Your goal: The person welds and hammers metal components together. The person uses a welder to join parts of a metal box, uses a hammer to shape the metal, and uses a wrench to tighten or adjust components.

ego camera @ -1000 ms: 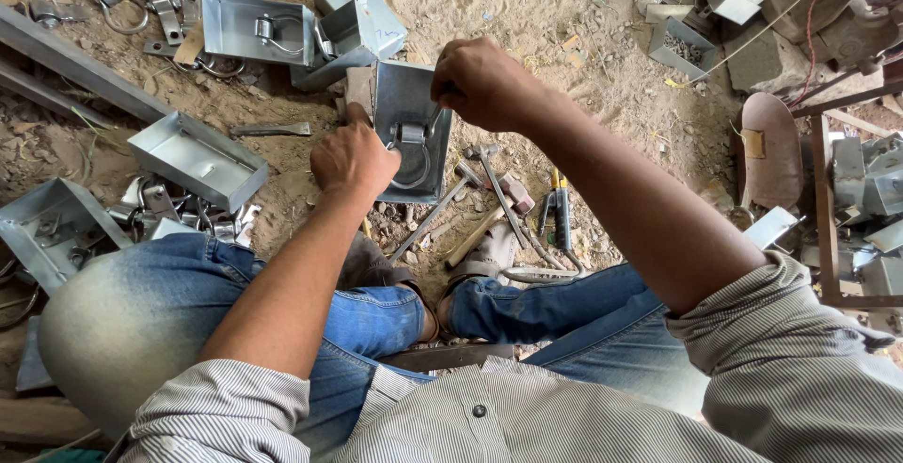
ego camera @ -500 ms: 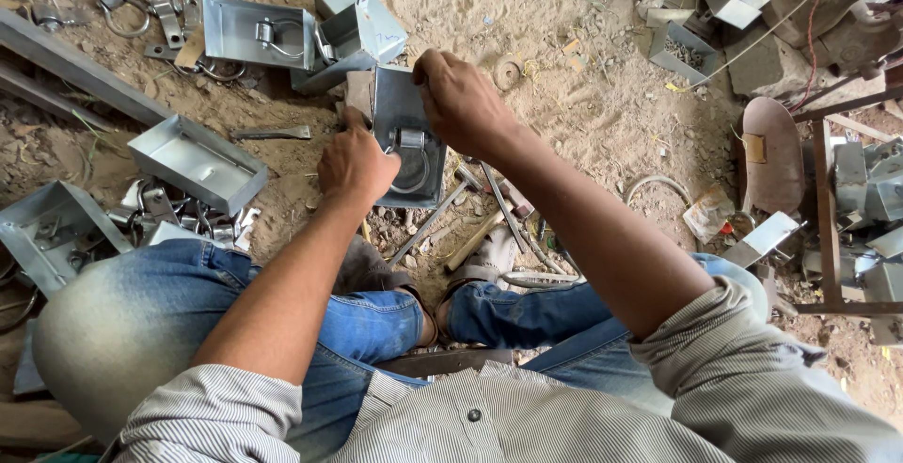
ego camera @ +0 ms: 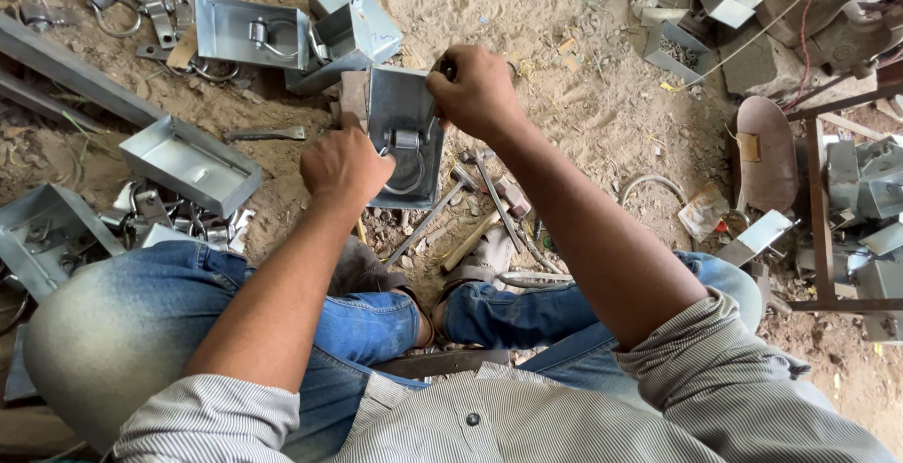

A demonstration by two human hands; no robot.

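Fingers of right hand [ego camera: 480,91] clamped on metal box's [ego camera: 403,110] top edge; left hand [ego camera: 343,164] curled against its side, bracing it upright on sandy ground [ego camera: 583,96].

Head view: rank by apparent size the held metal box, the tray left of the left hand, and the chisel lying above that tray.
1. Tray and held box: look about alike; the hands cover part of the box, so no ranking between them.
2. Chisel: clearly smallest.

The left hand and right hand both grip the box.
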